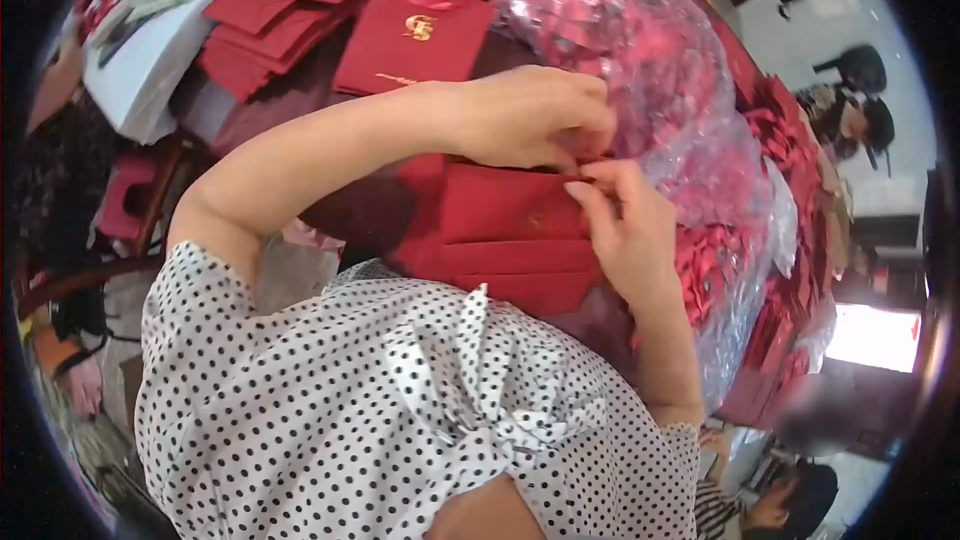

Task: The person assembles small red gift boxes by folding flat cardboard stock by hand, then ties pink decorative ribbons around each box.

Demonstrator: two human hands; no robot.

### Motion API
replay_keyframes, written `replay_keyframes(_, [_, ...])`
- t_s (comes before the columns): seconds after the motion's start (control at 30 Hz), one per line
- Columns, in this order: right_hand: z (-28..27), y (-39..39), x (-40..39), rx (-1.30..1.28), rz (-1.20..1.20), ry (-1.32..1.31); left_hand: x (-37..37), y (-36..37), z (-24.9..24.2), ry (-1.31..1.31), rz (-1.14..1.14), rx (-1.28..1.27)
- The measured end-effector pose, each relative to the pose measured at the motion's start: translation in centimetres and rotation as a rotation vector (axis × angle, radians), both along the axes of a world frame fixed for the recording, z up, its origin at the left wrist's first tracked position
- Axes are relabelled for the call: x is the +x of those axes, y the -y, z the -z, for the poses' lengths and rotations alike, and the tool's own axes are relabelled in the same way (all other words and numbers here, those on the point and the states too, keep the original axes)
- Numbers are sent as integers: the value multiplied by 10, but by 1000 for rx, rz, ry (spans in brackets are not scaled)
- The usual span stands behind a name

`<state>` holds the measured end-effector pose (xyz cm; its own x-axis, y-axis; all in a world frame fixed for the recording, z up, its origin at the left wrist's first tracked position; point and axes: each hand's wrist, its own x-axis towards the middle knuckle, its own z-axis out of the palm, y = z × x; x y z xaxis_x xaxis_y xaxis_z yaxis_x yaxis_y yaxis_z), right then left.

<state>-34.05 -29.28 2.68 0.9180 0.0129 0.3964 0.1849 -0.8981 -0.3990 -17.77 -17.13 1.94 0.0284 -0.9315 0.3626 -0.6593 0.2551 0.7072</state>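
A flat red paper bag [515, 205] lies in front of my body with its upper edge facing away from me, and a small gold mark shows faintly on it. More red paper pieces [520, 270] are layered beneath it, closer to my chest. My left hand [540, 120] is closed in a pinch just above the bag's far right corner; what its fingertips hold is hidden. My right hand [632, 225] pinches that same corner between thumb and fingers, close to the left fingertips.
Beyond my left forearm lie a finished-looking red bag with gold print [415, 40] and stacked red bags [285, 15]. Clear plastic sacks of red ribbons [640, 50] crowd the right side. Other people [790, 495] sit around the table's far and right sides.
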Motion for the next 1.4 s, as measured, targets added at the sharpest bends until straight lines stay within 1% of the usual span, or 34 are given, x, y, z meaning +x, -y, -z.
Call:
replay_keyframes(0.07, [4, 5, -2, 136, 23, -16, -3, 1, 2, 119, -51, -106])
replay_keyframes(0.1, [5, 6, -4, 187, 23, -28, -3, 1, 5, 75, 21, -124])
replay_keyframes(0.17, [10, 8, -5, 219, -12, -15, 1, 5, 8, 26, 123, -115])
replay_keyframes(0.2, [11, 9, -5, 227, -33, -3, 1, 3, 3, 8, 126, 5])
replay_keyframes(0.23, [9, 9, -6, 194, -13, -31, 3, 4, 4, 7, 144, -1])
replay_keyframes(0.3, [6, 10, -8, 183, 12, -75, 13, 6, 5, 212, 240, -177])
replay_keyframes(0.33, [6, 11, -9, 177, 21, -121, 24, 0, -3, 250, 181, -141])
replay_keyframes(0.37, [6, 15, -11, 213, 41, -95, 47, -5, -1, 311, 42, -197])
replay_keyframes(0.4, [7, 18, -12, 217, 46, -89, 63, -17, -7, 335, -157, -127])
replay_keyframes(0.47, [8, 25, -11, 216, 19, -60, 59, -30, -14, 42, -246, -31])
replay_keyframes(0.5, [7, 24, -11, 211, 36, -72, 41, -35, -21, -173, -224, 72])
replay_keyframes(0.53, [7, 25, -9, 215, 34, -72, 31, -33, -13, -284, -103, 58])
replay_keyframes(0.57, [7, 27, -6, 101, 37, -60, 18, -34, -13, -280, -54, 101])
replay_keyframes(0.6, [6, 28, -2, -14, 38, -46, 3, -32, -9, -328, -26, 63])
replay_keyframes(0.63, [4, 26, 0, -11, 34, -46, -5, -33, -16, -197, -77, 177])
replay_keyframes(0.7, [-1, 24, 4, -127, 124, -67, -12, -32, -10, -221, -147, 212])
replay_keyframes(0.73, [0, 25, 7, -129, 121, -65, -14, -33, -7, -220, -150, 210])
replay_keyframes(0.8, [2, 28, 15, -65, 56, 263, -16, -34, -1, -319, -193, 187])
replay_keyframes(0.83, [-2, 25, 14, -64, 55, 263, -16, -34, 1, -319, -194, 188])
replay_keyframes(0.9, [-16, 16, 9, 187, 45, 70, -19, -32, 5, -414, -165, 131])
replay_keyframes(0.97, [-25, 11, 8, 352, 121, 47, -18, -31, 6, -383, -180, 150])
replay_keyframes(1.0, [-18, 22, 7, 272, 170, 109, -17, -31, 6, -347, -198, 161])
replay_keyframes(1.03, [-15, 33, 0, 266, 123, 125, -18, -31, 11, -420, -228, 158])
replay_keyframes(1.07, [-13, 44, -7, 258, 78, 140, -19, -32, 13, -423, -217, 159])
replay_keyframes(1.1, [-11, 44, -18, 287, 148, 6, -20, -33, 16, -472, -250, 163])
replay_keyframes(1.13, [-5, 42, -26, 197, 119, -50, -20, -35, 18, -520, -278, 162])
replay_keyframes(1.17, [3, 41, -32, 99, 103, -102, -21, -36, 21, -517, -245, 152])
replay_keyframes(1.2, [18, 41, -39, 31, 21, -63, -22, -37, 26, -593, -281, 135])
replay_keyframes(1.23, [31, 41, -46, 26, -27, -18, -23, -33, 29, -666, -296, 120])
replay_keyframes(1.27, [35, 37, -52, 124, -15, 55, -25, -31, 30, -637, -330, 136])
replay_keyframes(1.3, [29, 38, -58, 138, -2, 103, -29, -31, 29, -602, -365, 149])
replay_keyframes(1.37, [6, 43, -80, 356, 109, -7, -30, -27, 34, -516, -368, 123])
replay_keyframes(1.4, [-4, 47, -93, 536, 141, -130, -27, -28, 38, -449, -360, 108])
